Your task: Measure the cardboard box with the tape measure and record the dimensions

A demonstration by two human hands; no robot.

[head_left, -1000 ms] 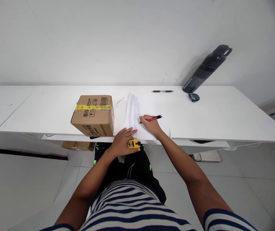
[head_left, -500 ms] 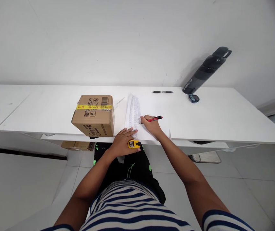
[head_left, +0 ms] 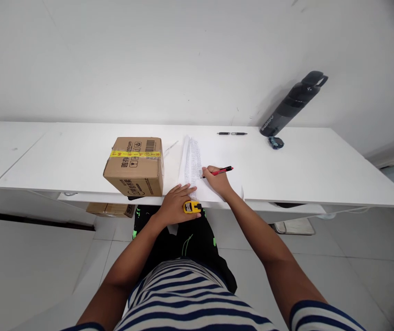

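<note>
My right hand [head_left: 219, 180] is closed in a writing grip round a red and black pen [head_left: 223, 170], its tip at the written part of a white paper sheet [head_left: 233, 187]. Dense small handwriting covers the paper's left part. My left hand [head_left: 176, 204] rests at the paper's lower left and the table edge, fingers stretched over the sheet. Between its thumb and forefinger sits a yellow and black tape measure [head_left: 192, 207], held at the table's front edge. Left of the paper stands a taped cardboard box [head_left: 134, 165].
On the white table [head_left: 297, 174], a black pen [head_left: 232, 134] lies behind the paper. A dark bottle [head_left: 288, 108] stands at the back right, a small dark blue coiled or watch-like object [head_left: 276, 143] at its foot. Another carton [head_left: 110, 209] shows below the table.
The view has shifted very slightly. My right hand stays at nearly the same place on the paper with the pen, and my left hand keeps its place.
</note>
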